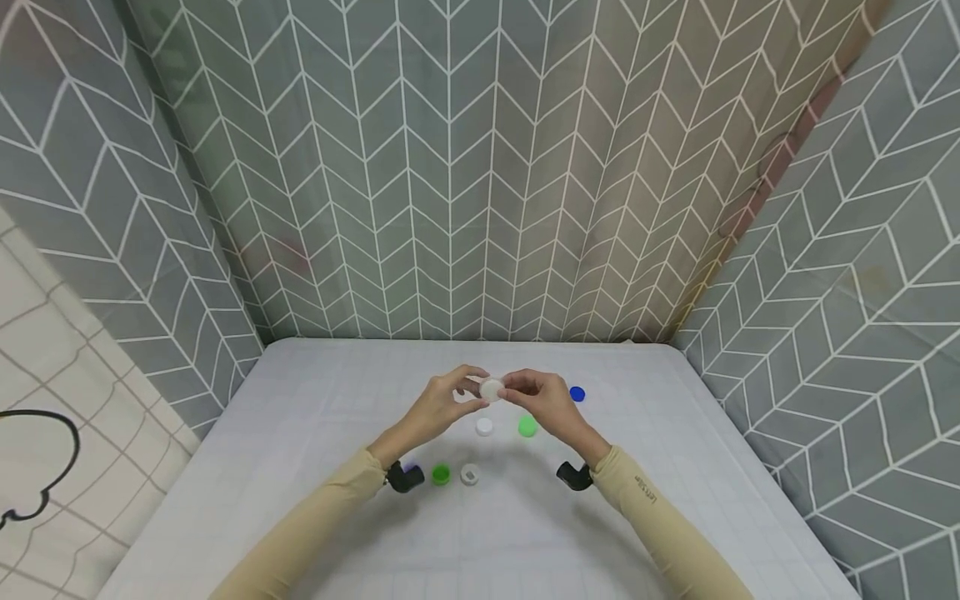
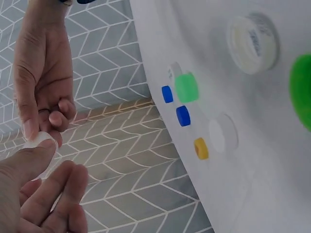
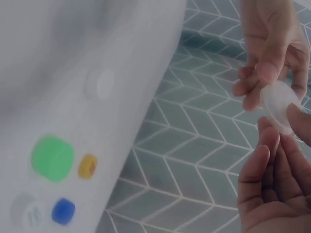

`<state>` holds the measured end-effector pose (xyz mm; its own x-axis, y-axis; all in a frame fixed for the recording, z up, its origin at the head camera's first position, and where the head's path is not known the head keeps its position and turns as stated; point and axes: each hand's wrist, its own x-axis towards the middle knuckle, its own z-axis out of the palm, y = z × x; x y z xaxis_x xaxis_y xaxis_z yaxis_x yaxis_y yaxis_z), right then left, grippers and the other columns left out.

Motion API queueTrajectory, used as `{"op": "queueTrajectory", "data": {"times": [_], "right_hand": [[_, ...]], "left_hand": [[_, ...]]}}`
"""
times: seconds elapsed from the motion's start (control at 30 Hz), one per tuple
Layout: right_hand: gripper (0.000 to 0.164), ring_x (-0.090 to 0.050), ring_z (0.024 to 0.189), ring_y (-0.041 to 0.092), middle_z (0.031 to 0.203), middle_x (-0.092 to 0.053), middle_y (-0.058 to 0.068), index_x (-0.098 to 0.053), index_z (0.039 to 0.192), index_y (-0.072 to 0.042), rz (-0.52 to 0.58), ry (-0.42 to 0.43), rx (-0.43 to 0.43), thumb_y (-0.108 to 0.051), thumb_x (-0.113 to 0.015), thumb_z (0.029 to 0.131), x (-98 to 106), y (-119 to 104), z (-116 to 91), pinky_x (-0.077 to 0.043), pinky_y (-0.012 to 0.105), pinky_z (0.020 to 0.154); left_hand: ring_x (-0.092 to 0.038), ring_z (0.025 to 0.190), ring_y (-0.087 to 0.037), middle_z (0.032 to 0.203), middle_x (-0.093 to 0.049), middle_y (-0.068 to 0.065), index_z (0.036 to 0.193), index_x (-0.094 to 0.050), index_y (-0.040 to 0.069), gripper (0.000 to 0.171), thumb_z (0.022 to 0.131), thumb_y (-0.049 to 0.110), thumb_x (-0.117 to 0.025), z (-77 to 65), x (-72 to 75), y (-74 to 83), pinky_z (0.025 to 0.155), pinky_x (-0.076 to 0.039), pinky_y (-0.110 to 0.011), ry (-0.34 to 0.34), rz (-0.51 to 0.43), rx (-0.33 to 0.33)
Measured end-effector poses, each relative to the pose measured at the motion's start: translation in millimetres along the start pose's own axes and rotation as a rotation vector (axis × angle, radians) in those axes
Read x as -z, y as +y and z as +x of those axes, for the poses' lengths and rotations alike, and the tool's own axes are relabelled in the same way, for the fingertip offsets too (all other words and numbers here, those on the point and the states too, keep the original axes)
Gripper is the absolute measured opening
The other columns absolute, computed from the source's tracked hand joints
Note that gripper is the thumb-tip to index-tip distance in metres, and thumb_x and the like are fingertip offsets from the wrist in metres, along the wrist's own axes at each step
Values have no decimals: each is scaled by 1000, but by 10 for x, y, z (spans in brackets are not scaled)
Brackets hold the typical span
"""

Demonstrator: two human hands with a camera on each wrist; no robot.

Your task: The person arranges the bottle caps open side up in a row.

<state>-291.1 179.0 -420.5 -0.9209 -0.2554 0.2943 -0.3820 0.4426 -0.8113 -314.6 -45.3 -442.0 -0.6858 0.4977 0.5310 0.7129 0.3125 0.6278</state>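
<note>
Chevron curtains (image 1: 450, 167) back a white desk (image 1: 315, 417), above which a left hand (image 1: 440, 403) and right hand (image 1: 550, 405) pinch one white disc (image 1: 491, 389); fingertip grip on its thin rim could slip, dropping it among the caps below. Nearest, a dark green cap (image 1: 441, 475) sits at 7 o'clock; beyond, a white cap (image 1: 483, 427) at 6, a blue cap (image 1: 577, 393) at 3. Left-wrist view counts, on the desk: two green, three white, two blue, one yellow cap (image 2: 200, 148).

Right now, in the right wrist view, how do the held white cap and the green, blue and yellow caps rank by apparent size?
1. Held white cap and green cap: too alike to rank, the white one being tilted and partly covered
2. Blue cap
3. Yellow cap, slightly smaller
</note>
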Motion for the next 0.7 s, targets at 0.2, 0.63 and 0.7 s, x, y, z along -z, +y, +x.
{"op": "queueTrajectory", "data": {"times": [0.2, 0.63, 0.7], "right_hand": [[22, -64, 76, 9, 91, -73, -6, -72, 103, -18, -102, 47, 95, -33, -71, 87, 13, -3, -11, -54, 24, 67], [23, -71, 91, 10, 102, -75, -1, -72, 110, -18, -100, 111, 184, -28, -69, 90, -61, 68, -48, -56, 25, 78], [25, -71, 93, 11, 103, -75, 0, -72, 110, -17, -60, 99, 154, -30, -69, 89, -76, 67, -63, -56, 25, 79]], "left_hand": [[-71, 91, -11, 98, -75, -2, 126, -58, 13, 48, 85, 32, -73, 36, -4, 52, 73, -56, -32, -28, -63, 151], [-69, 103, -15, 113, -72, 0, 123, -67, 12, 44, 89, 41, -67, 41, -29, -19, 95, -51, -43, -35, -263, 351], [-67, 107, -17, 117, -70, 0, 123, -67, 13, 43, 89, 40, -68, 29, -25, -22, 96, -50, -43, -36, -274, 367]]}}
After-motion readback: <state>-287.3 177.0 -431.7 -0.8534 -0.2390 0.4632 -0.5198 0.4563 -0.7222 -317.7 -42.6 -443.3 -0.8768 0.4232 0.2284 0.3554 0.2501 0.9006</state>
